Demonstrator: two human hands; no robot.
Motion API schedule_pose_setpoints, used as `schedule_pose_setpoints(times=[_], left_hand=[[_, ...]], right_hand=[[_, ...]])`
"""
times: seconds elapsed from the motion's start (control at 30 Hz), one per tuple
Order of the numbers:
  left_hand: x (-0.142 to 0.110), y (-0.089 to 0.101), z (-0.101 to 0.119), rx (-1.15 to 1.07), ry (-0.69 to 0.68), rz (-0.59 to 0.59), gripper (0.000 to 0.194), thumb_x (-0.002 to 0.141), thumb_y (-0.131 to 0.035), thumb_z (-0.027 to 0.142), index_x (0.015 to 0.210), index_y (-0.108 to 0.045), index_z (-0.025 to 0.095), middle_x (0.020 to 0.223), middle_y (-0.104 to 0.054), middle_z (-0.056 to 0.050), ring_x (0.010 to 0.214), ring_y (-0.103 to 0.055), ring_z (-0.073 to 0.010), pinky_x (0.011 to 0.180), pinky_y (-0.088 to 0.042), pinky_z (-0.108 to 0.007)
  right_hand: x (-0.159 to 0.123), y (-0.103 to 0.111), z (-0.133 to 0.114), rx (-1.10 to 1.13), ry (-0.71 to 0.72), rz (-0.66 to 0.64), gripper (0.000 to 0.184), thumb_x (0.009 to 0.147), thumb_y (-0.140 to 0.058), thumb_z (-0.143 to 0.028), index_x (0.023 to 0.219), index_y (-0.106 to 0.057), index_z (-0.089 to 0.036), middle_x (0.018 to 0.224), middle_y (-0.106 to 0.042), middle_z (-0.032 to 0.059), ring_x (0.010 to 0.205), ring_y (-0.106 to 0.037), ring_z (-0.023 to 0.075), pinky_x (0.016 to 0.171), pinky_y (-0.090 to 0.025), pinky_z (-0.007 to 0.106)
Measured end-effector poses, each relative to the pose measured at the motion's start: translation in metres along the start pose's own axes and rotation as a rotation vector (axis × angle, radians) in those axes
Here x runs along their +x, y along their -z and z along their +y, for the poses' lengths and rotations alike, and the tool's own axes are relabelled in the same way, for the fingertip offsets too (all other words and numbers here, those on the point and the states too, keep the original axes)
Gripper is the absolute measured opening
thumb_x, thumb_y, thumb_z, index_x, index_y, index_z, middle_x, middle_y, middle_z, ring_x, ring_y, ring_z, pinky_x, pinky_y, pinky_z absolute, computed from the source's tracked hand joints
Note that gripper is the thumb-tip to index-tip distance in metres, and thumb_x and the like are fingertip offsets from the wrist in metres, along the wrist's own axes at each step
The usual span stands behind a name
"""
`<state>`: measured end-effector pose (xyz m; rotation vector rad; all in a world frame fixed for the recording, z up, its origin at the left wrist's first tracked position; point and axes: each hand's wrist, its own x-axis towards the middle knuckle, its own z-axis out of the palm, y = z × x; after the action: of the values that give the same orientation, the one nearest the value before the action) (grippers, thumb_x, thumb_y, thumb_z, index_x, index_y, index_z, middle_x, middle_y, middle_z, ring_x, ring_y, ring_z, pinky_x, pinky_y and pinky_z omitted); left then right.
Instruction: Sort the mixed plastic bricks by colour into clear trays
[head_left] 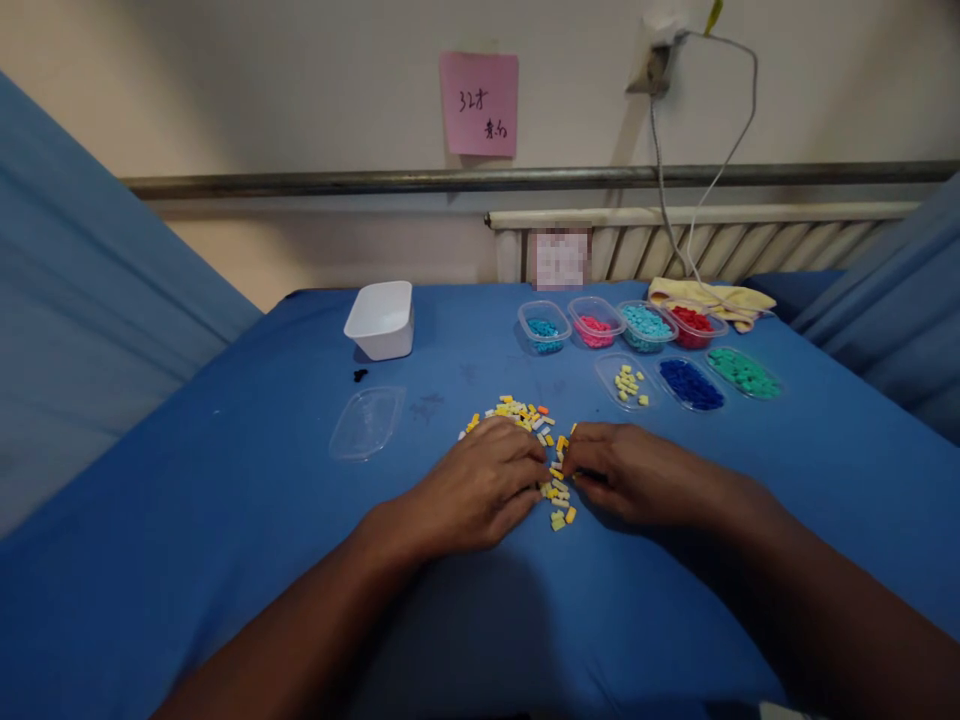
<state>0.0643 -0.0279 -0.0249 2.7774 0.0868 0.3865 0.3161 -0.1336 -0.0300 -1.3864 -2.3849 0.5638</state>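
Note:
A loose pile of small building bricks (517,408), mostly yellow with some white and orange, lies in the middle of the blue cloth. My left hand (491,480) rests palm down over the pile's near side, fingers stretched and touching the bricks. My right hand (619,470) is at the right edge of the pile with its fingers curled together towards the thumb. Yellow bits show by its fingertips, but what it pinches is hidden. Between the hands runs a narrow strip of yellow bricks (559,492).
A white tub (380,322) and a clear lid (367,424) stand at left. At right are tubs of blue (544,328), pink (596,330), turquoise (646,322) and red pieces (691,320), lids with pale yellow (628,383), dark blue (691,385) and green pieces (742,372), and a yellow cloth (709,298).

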Motion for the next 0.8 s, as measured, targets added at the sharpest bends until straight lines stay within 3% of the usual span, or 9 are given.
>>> schedule_pose_setpoints(times=[0.13,0.27,0.5,0.63,0.73,0.8], left_hand=[[0.003,-0.004,0.006,0.008,0.042,-0.021,0.028,0.100,-0.065,0.024,0.127,-0.070,0.021,0.123,-0.074,-0.012,0.117,-0.066,-0.0295,0.113,-0.048,-0.051],[0.001,-0.001,0.004,0.033,0.106,0.033,0.029,0.100,-0.064,0.025,0.128,-0.070,0.020,0.131,-0.072,-0.013,0.124,-0.064,-0.0311,0.120,-0.041,-0.054],[0.002,-0.003,0.005,0.084,0.177,0.014,0.029,0.106,-0.054,0.023,0.128,-0.074,0.021,0.126,-0.072,-0.011,0.123,-0.064,-0.0287,0.122,-0.038,-0.054],[0.003,-0.004,0.007,0.069,0.197,0.016,0.027,0.101,-0.058,0.019,0.121,-0.075,0.020,0.126,-0.071,-0.010,0.125,-0.063,-0.0287,0.126,-0.034,-0.055],[0.003,-0.004,0.005,0.033,0.211,0.020,0.021,0.097,-0.060,0.017,0.112,-0.074,0.019,0.126,-0.071,-0.010,0.124,-0.062,-0.0289,0.125,-0.035,-0.055],[0.003,-0.004,0.004,0.006,0.209,0.019,0.016,0.095,-0.060,0.016,0.106,-0.072,0.019,0.123,-0.070,-0.010,0.122,-0.063,-0.0285,0.121,-0.038,-0.053]], right_hand=[[0.002,-0.006,0.000,-0.158,-0.054,0.025,0.012,0.100,-0.057,-0.013,0.097,-0.067,-0.019,0.094,-0.069,0.0051,0.081,-0.061,0.0181,0.073,-0.042,0.031],[0.002,-0.007,0.000,-0.243,-0.098,0.015,0.016,0.101,-0.055,-0.011,0.108,-0.068,-0.017,0.100,-0.072,0.0076,0.080,-0.061,0.0176,0.071,-0.039,0.031],[0.003,-0.008,0.003,-0.227,-0.086,0.000,0.023,0.111,-0.050,-0.021,0.101,-0.071,-0.018,0.097,-0.072,0.0078,0.081,-0.064,0.0180,0.073,-0.043,0.030],[-0.005,0.003,0.030,-0.250,-0.149,0.135,0.023,0.104,-0.055,-0.018,0.113,-0.076,-0.019,0.105,-0.076,0.0090,0.093,-0.071,0.0227,0.082,-0.050,0.033],[-0.014,0.016,0.061,-0.383,-0.315,0.326,0.029,0.102,-0.055,-0.020,0.120,-0.078,-0.018,0.114,-0.078,0.0124,0.101,-0.073,0.0265,0.086,-0.052,0.036],[-0.017,0.023,0.079,-0.455,-0.423,0.368,0.031,0.103,-0.055,-0.024,0.121,-0.079,-0.018,0.116,-0.079,0.0136,0.101,-0.074,0.0281,0.084,-0.053,0.037]])
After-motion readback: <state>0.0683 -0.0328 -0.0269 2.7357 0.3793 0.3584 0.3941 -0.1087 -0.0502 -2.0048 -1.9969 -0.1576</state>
